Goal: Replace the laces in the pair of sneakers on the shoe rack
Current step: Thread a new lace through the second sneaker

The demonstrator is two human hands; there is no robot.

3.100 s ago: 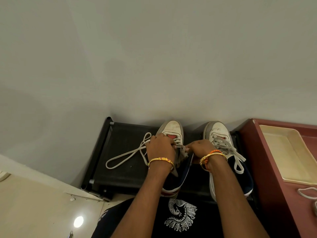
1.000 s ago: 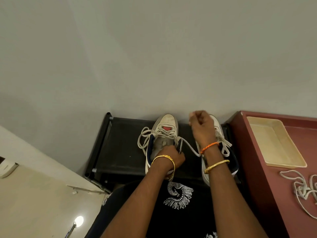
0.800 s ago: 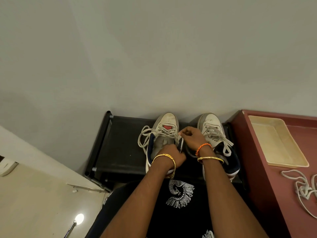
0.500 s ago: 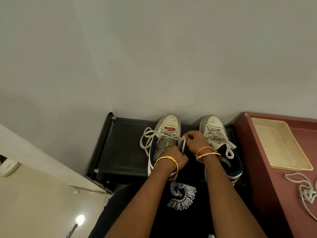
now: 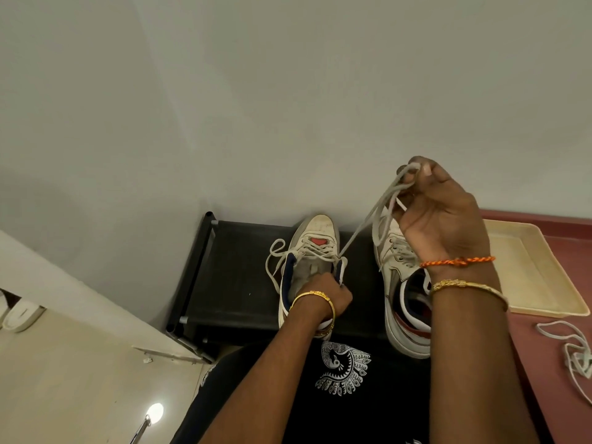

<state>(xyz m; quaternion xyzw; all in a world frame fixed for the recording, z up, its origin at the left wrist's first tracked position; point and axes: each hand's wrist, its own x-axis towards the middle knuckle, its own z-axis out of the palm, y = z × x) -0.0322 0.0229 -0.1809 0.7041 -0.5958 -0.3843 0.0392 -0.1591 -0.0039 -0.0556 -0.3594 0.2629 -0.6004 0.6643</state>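
white sneakers [image 5: 315, 248], black rack [image 5: 237, 277], maroon cabinet [image 5: 557, 354]

Right hand [image 5: 442, 216] lifts lace [image 5: 368, 222] — taut.

Home entryway: black shoe rack [image 5: 230, 270] against plain wall [image 5: 288, 91], tiled floor [image 5: 64, 379].

dim even indoor light, soft shadows, wide-angle bending at edges, sharp focus.
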